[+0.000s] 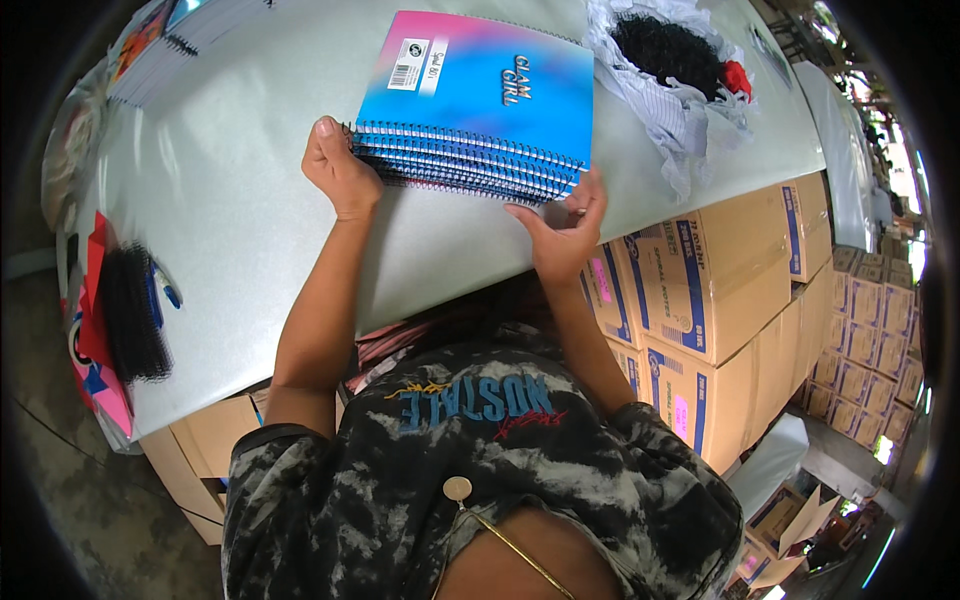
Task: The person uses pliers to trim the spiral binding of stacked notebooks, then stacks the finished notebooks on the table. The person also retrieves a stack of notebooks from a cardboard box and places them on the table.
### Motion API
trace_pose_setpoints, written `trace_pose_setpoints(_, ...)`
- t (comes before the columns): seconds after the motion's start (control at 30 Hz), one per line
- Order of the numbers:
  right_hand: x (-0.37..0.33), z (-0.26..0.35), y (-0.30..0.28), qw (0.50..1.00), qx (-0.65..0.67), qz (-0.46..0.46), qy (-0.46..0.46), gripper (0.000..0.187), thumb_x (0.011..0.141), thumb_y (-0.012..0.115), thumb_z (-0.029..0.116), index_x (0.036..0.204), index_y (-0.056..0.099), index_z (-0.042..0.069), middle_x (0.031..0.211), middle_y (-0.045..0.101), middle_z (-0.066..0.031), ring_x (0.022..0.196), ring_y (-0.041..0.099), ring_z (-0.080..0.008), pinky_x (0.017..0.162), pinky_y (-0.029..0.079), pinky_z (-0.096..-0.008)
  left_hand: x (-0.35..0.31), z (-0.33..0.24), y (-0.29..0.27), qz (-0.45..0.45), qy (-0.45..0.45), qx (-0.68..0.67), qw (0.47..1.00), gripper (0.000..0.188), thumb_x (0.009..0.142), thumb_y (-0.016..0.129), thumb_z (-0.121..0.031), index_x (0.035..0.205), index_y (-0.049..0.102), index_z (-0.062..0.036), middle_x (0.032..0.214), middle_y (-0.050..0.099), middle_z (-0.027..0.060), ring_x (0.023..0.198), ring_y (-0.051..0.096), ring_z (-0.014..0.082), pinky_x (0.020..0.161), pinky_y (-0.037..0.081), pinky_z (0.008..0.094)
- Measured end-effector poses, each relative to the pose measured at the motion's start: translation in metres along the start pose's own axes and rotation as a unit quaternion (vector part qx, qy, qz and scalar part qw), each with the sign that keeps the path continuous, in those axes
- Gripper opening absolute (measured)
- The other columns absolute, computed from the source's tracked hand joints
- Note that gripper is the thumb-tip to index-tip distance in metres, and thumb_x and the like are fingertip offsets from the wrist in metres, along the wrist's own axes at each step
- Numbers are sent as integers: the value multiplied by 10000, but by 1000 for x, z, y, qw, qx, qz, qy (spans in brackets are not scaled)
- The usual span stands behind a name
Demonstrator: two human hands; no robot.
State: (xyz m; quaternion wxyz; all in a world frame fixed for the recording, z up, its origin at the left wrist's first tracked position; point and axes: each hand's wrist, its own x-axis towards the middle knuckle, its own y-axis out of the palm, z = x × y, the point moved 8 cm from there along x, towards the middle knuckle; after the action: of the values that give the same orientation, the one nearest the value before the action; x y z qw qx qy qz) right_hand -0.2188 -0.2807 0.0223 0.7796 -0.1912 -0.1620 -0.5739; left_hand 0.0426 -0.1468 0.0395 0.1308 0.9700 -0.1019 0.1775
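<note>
Just above the frame's centre, the left hand and right hand clamped the spiral edge of a stack of blue-pink notebooks on the table. Squaring it well probably needed even pressure from both sides. Beyond, at upper right, lay black mesh on lined paper.

Left hand, right hand, both gripping.

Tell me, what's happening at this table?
A person stands at a grey table with a stack of spiral notebooks, blue and pink covers on top. The left hand grips the stack's left end; the right hand holds its right corner at the table's edge. Bundles of black spiral wire lie to the left and another at upper right. Cardboard boxes are stacked beside the table.
</note>
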Motion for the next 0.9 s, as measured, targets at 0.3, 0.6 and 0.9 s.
trace_pose_setpoints(0.3,25,11,20,996,67,14,-53,626,929,489,268,1405,239,-51,1415,344,-204,1262,392,-262,1047,302,-374,2,-1,0,22,16,15,1000,276,870,593,-122,644,452,-51,608,435,-42,599,350,44,541,304,213)
trace_pose_setpoints(0.6,33,3,25,981,178,65,-38,819,928,301,596,1455,118,-3,1507,173,-155,1378,208,-265,1116,178,-401,0,32,8,59,-152,-35,986,641,972,228,-480,975,594,46,872,620,111,787,571,187,767,445,305)
trace_pose_setpoints(0.9,25,-16,18,950,301,79,-9,779,947,312,525,1456,80,-16,1529,92,-153,1406,123,-263,1134,85,-413,-5,35,28,206,-248,-52,945,693,972,231,-532,1062,597,50,976,639,119,912,586,183,864,436,316)
